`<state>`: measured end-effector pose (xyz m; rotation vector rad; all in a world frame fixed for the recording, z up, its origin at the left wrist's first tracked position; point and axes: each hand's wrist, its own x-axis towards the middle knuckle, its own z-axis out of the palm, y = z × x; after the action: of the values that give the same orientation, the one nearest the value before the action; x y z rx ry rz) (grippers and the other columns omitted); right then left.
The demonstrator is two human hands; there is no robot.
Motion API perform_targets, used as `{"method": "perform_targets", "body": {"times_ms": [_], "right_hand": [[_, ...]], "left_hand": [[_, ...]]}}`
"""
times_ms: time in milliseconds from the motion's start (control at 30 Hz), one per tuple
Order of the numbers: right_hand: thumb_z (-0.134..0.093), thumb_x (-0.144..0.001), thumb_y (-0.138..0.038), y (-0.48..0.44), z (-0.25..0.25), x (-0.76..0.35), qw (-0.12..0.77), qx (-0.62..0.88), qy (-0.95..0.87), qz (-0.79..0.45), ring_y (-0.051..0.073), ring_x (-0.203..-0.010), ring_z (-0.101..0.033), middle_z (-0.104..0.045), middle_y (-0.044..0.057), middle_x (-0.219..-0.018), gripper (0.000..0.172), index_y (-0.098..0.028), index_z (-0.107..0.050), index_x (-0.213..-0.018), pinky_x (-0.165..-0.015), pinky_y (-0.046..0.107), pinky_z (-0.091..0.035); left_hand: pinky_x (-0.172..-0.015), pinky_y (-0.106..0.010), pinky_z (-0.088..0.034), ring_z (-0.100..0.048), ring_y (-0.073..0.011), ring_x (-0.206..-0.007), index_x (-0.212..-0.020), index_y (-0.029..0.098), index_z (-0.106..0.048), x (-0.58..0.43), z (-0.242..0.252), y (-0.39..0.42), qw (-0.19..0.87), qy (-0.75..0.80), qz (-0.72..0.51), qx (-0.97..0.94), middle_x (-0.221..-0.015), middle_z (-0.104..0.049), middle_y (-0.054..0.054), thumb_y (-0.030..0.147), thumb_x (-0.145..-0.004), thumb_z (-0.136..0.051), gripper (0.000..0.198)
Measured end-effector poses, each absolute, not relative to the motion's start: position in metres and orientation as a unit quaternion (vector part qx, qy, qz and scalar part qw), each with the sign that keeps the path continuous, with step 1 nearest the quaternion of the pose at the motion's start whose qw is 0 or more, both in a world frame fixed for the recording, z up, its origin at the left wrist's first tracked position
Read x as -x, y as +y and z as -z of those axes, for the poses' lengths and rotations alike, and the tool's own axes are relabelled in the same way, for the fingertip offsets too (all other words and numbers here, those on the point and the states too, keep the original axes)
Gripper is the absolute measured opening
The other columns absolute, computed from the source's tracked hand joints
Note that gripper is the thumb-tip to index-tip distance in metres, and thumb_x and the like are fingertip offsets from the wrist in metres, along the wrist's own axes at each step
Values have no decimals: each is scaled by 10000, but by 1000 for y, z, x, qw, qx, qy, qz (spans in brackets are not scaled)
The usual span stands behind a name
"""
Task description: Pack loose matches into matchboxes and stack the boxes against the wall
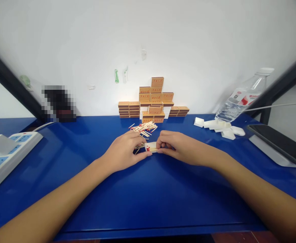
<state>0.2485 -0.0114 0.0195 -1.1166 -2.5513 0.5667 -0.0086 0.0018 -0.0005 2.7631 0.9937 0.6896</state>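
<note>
A small white matchbox tray (151, 145) lies on the blue table between my hands, with some red-tipped matches inside it. My left hand (125, 148) grips the tray's left end, thumb along its near side; a few loose matches poke out under its fingers. At the right end, my right hand (171, 143) is closed in a pinch on matches lying in the tray, its fingertips partly hidden. Just beyond sits a loose pile of matches (144, 127). Behind the pile, orange-brown matchboxes (155, 97) are stacked in a stepped tower against the wall.
Several white empty trays (217, 125) lie at the right, beside a tilted water bottle (241, 96). A dark phone (281, 141) rests at the right edge. On the left are a white power strip (23, 148) and a pixelated dark object (59, 103).
</note>
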Motion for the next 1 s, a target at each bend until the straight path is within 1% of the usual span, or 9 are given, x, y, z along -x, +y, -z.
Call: {"method": "perform_targets", "body": {"times_ms": [100,233,400,533,633,733,800,867,1000], "right_hand": [[-541,-1027,-255,-11,-20,-248,151,384,-889,-199,182,-836,-585,-647,57,-979,158,-204,-656,-931,-748,325,-454],[-554,-1022,-251,-10,-17,-245,168,398,-882,-190,173,-798,-574,-647,44,-917,159,-201,-661,-915,-729,318,-443],[-559,-1021,-284,-9,-18,-245,179,393,-883,-187,162,-753,-567,-654,43,-895,186,-200,-683,-910,-691,305,-440],[-577,-1014,-299,-1,-21,-256,209,431,-868,-128,176,-777,-590,-660,44,-890,171,-211,-698,-930,-712,315,-445],[-630,-972,-283,10,-15,-268,180,475,-857,-89,193,-806,-604,-652,65,-946,104,-202,-694,-963,-735,333,-455],[-617,-972,-268,22,-4,-277,146,493,-851,-107,195,-811,-597,-637,73,-965,95,-191,-671,-960,-740,333,-460],[-563,-1004,-274,26,0,-280,136,489,-852,-126,192,-808,-584,-628,69,-947,141,-191,-645,-924,-741,331,-458],[-525,-1028,-298,26,-1,-279,142,482,-854,-136,190,-807,-575,-625,70,-949,186,-193,-625,-912,-746,333,-456],[-515,-1046,-350,9,-13,-264,176,450,-860,-165,190,-821,-574,-636,63,-946,217,-202,-621,-928,-748,331,-447]], "left_hand": [[-804,-398,-541,-659,-261,-956,-1055,174,-732,9,0,1,61,326,-226,-916,-1010,-721,-79,445,-945,-743,293],[-833,-404,-546,-667,-254,-954,-1023,177,-731,8,0,1,67,319,-230,-917,-1005,-732,-76,455,-952,-736,287],[-842,-403,-551,-677,-256,-968,-1006,187,-730,8,0,0,60,314,-229,-920,-1011,-741,-75,445,-948,-744,265],[-863,-408,-557,-680,-259,-974,-1019,193,-738,7,-1,-1,59,317,-239,-916,-1006,-734,-79,441,-945,-746,259],[-847,-402,-557,-677,-250,-944,-1030,194,-742,7,-2,-2,68,315,-254,-912,-991,-727,-76,457,-955,-730,273],[-870,-411,-555,-679,-254,-969,-1046,186,-749,6,-1,-4,77,314,-245,-914,-1014,-734,-79,467,-952,-734,297],[-869,-416,-553,-679,-259,-972,-1068,182,-752,4,0,-4,78,313,-221,-921,-1009,-738,-78,465,-947,-742,308],[-872,-422,-549,-673,-263,-968,-1069,184,-755,3,0,-4,70,311,-208,-925,-981,-740,-73,461,-945,-745,304],[-923,-447,-533,-655,-269,-971,-1028,186,-765,3,-2,-4,39,317,-227,-920,-957,-743,-72,458,-943,-745,285]]}}
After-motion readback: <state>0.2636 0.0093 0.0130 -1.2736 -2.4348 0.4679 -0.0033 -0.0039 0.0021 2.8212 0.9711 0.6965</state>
